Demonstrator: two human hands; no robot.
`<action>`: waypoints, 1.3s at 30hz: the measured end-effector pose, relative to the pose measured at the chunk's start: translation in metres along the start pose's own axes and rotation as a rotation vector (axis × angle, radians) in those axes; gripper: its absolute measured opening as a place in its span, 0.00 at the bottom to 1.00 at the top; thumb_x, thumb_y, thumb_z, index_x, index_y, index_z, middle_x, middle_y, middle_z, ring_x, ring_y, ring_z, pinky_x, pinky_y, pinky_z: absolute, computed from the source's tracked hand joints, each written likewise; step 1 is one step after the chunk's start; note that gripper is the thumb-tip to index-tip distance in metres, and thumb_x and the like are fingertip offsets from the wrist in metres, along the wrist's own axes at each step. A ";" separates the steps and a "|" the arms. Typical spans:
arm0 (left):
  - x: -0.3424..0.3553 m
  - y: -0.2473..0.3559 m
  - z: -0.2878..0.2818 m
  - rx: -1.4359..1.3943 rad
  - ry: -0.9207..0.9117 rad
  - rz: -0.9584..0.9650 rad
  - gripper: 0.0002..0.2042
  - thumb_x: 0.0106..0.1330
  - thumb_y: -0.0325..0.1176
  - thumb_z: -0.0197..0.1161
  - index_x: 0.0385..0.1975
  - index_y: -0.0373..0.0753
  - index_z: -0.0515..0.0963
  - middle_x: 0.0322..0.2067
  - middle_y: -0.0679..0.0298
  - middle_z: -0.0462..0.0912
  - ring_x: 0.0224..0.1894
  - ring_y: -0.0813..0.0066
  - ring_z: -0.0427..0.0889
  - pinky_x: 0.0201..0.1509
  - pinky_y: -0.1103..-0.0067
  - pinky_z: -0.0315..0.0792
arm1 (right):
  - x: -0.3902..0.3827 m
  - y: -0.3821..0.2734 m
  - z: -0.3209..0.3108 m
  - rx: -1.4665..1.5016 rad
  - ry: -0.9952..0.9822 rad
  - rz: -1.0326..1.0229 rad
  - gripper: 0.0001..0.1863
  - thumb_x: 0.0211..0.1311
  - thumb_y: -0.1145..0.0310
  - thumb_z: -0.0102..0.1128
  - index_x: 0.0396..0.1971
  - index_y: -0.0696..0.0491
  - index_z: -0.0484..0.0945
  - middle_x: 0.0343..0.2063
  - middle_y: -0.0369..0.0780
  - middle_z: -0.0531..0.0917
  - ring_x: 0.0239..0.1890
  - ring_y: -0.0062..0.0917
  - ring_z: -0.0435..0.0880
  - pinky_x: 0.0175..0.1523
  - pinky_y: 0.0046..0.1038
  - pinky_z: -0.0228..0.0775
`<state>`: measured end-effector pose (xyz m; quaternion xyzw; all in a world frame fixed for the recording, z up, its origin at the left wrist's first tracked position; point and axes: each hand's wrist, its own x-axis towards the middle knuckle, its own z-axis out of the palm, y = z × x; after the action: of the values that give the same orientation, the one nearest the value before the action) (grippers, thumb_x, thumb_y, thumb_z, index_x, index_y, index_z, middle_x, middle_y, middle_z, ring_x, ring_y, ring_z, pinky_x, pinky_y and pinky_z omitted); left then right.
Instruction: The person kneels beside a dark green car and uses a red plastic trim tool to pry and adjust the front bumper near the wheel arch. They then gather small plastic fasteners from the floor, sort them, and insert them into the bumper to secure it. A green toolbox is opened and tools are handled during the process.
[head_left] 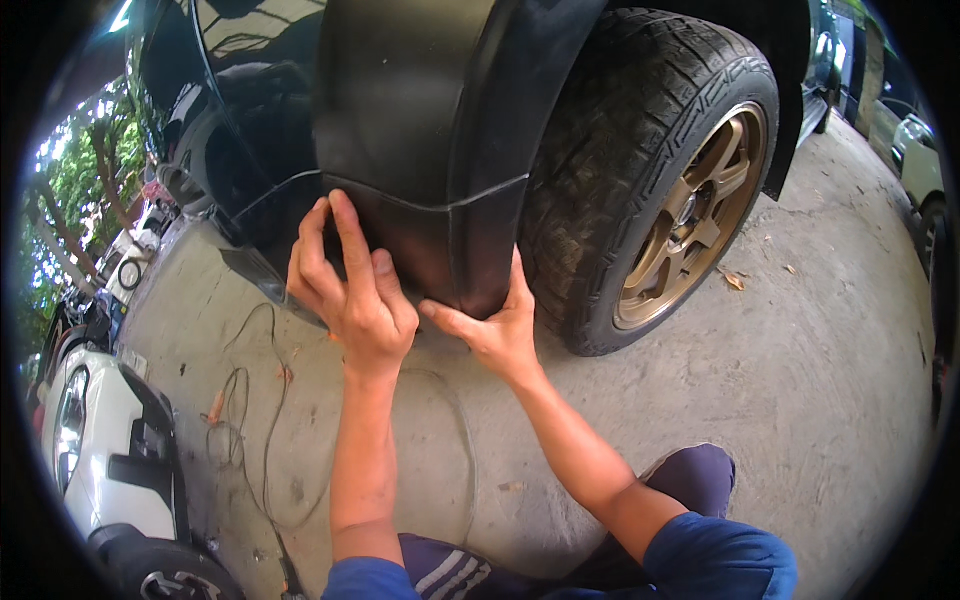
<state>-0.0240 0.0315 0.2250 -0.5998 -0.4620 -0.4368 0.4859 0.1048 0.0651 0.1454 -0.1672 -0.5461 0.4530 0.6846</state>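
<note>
A dark car's bumper corner carries a black plastic fender flare (398, 110) beside the front tyre. A pale seam crosses the flare, and below it sits its lower section (415, 245). My left hand (355, 300) rests on that lower section, fingers stretched upward with two tips just at the seam and the thumb apart. At the bottom corner, my right hand (497, 330) grips the lower section, its thumb on the front and its index finger along the wheel-side edge. Its other fingers are hidden underneath.
Close on the right stands the tyre (590, 200) with its bronze wheel rim (690, 220). A thin cable (268, 470) loops over the concrete floor (800, 400). A white vehicle (110, 450) is at the left, and another car (915, 150) at the far right.
</note>
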 end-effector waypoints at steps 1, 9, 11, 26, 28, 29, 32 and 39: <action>0.001 -0.001 -0.001 0.013 -0.017 0.003 0.23 0.75 0.35 0.51 0.67 0.33 0.74 0.65 0.51 0.71 0.60 0.56 0.66 0.65 0.66 0.60 | -0.001 -0.001 0.002 0.004 -0.002 0.013 0.59 0.44 0.65 0.86 0.75 0.60 0.57 0.66 0.48 0.71 0.68 0.32 0.71 0.72 0.34 0.63; -0.003 -0.047 -0.045 -0.439 -0.054 -0.179 0.18 0.64 0.27 0.65 0.55 0.33 0.82 0.44 0.58 0.85 0.45 0.65 0.79 0.53 0.72 0.69 | -0.004 -0.015 0.012 0.067 0.067 0.011 0.40 0.46 0.76 0.82 0.60 0.62 0.69 0.49 0.41 0.83 0.49 0.25 0.83 0.56 0.27 0.76; -0.010 -0.062 -0.054 -0.544 -0.090 -0.183 0.15 0.58 0.23 0.70 0.46 0.35 0.84 0.31 0.62 0.87 0.33 0.66 0.82 0.40 0.75 0.74 | -0.004 -0.015 0.012 0.024 0.077 -0.019 0.38 0.48 0.76 0.81 0.60 0.60 0.71 0.47 0.40 0.83 0.46 0.25 0.82 0.54 0.26 0.76; -0.061 -0.071 -0.024 -0.535 0.036 -0.129 0.09 0.54 0.20 0.74 0.34 0.37 0.85 0.32 0.65 0.83 0.32 0.69 0.83 0.33 0.75 0.78 | -0.005 0.003 0.008 -0.108 0.121 -0.122 0.44 0.52 0.62 0.83 0.66 0.59 0.69 0.57 0.42 0.79 0.58 0.30 0.77 0.67 0.31 0.66; -0.064 -0.074 -0.023 -0.546 0.073 -0.148 0.08 0.54 0.19 0.73 0.33 0.37 0.84 0.32 0.65 0.83 0.32 0.68 0.83 0.33 0.75 0.78 | -0.005 0.003 0.008 -0.135 0.109 -0.146 0.43 0.53 0.61 0.82 0.66 0.59 0.69 0.57 0.42 0.79 0.58 0.30 0.78 0.68 0.32 0.66; -0.066 -0.076 -0.023 -0.551 0.074 -0.151 0.08 0.54 0.19 0.73 0.33 0.36 0.84 0.32 0.64 0.83 0.32 0.68 0.83 0.33 0.75 0.78 | -0.004 0.003 0.008 -0.125 0.105 -0.152 0.43 0.54 0.62 0.81 0.67 0.59 0.68 0.57 0.42 0.79 0.58 0.30 0.78 0.68 0.32 0.66; -0.072 -0.077 -0.023 -0.552 0.066 -0.160 0.08 0.55 0.18 0.72 0.33 0.35 0.83 0.32 0.64 0.83 0.32 0.68 0.84 0.33 0.76 0.78 | -0.005 0.004 0.008 -0.091 0.101 -0.159 0.43 0.55 0.64 0.80 0.68 0.58 0.67 0.58 0.42 0.78 0.59 0.30 0.77 0.69 0.32 0.65; -0.084 -0.079 -0.022 -0.539 0.052 -0.162 0.08 0.56 0.17 0.71 0.33 0.34 0.81 0.31 0.64 0.83 0.32 0.68 0.83 0.34 0.76 0.78 | -0.003 0.006 0.007 -0.024 0.108 -0.134 0.43 0.55 0.68 0.80 0.69 0.57 0.66 0.59 0.42 0.78 0.59 0.31 0.78 0.70 0.33 0.68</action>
<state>-0.1195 0.0074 0.1608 -0.6571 -0.3631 -0.5965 0.2839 0.0962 0.0646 0.1416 -0.1627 -0.5239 0.3899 0.7397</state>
